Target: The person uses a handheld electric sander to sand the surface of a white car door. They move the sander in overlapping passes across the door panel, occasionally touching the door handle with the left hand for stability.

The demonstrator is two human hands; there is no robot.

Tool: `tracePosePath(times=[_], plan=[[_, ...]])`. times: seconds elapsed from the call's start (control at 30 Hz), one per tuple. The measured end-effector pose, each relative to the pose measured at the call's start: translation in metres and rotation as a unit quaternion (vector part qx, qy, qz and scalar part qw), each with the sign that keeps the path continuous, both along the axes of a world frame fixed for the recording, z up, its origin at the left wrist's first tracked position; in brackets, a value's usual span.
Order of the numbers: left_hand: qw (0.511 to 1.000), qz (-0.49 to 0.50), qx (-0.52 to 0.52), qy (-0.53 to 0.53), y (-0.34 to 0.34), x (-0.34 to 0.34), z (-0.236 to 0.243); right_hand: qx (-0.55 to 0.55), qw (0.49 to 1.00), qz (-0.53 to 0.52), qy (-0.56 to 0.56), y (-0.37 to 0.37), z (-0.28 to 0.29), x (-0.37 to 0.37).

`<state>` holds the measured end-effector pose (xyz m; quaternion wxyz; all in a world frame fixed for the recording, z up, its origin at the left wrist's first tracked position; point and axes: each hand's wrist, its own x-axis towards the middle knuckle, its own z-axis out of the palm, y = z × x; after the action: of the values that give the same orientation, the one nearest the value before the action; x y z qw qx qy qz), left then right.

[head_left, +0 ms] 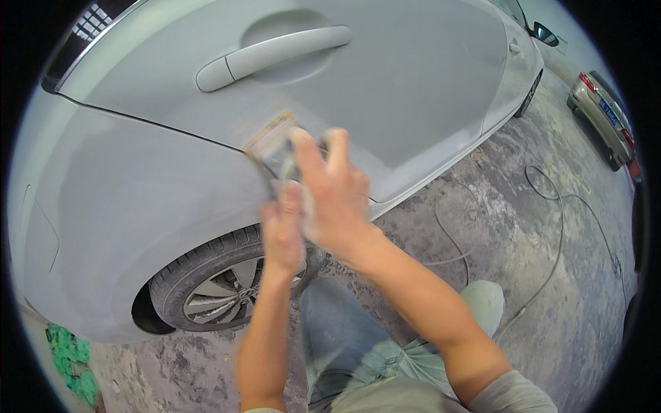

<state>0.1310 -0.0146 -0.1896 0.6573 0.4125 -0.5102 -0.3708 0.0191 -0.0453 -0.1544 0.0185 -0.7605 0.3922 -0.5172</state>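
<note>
Both hands, blurred by motion, are on a flat sanding block with a yellowish edge, pressed against the grey-primed car body beside the seam between rear door and rear quarter panel. My right hand grips it from the right, fingers curled over it. My left hand is lower and left, its fingers closed at the block's near end. Above them is the door handle; below lies the rear wheel in its arch.
Hoses snake over the stained concrete floor to the right. Another car is parked at the far right. Green crumpled material lies at the lower left. My legs are below my hands, close to the wheel.
</note>
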Motion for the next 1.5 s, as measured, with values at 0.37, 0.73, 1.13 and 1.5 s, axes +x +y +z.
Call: tracePosePath(times=[0.37, 0.73, 1.13, 1.5], plan=[[0.996, -0.066, 0.013, 0.057, 0.006, 0.023, 0.007, 0.003, 1.000, 0.026, 0.014, 0.000, 0.020, 0.015], [0.985, -0.035, 0.116, -0.122, -0.020, -0.030, -0.093, 0.049, 0.995, -0.033, -0.080, -0.022, -0.100, -0.039], [0.999, -0.035, 0.030, 0.006, -0.007, -0.015, -0.023, -0.034, 0.997, 0.027, -0.057, -0.018, -0.025, -0.016], [0.948, -0.089, 0.224, -0.209, -0.043, -0.039, -0.015, -0.020, 0.989, -0.064, -0.135, -0.045, -0.045, -0.046]])
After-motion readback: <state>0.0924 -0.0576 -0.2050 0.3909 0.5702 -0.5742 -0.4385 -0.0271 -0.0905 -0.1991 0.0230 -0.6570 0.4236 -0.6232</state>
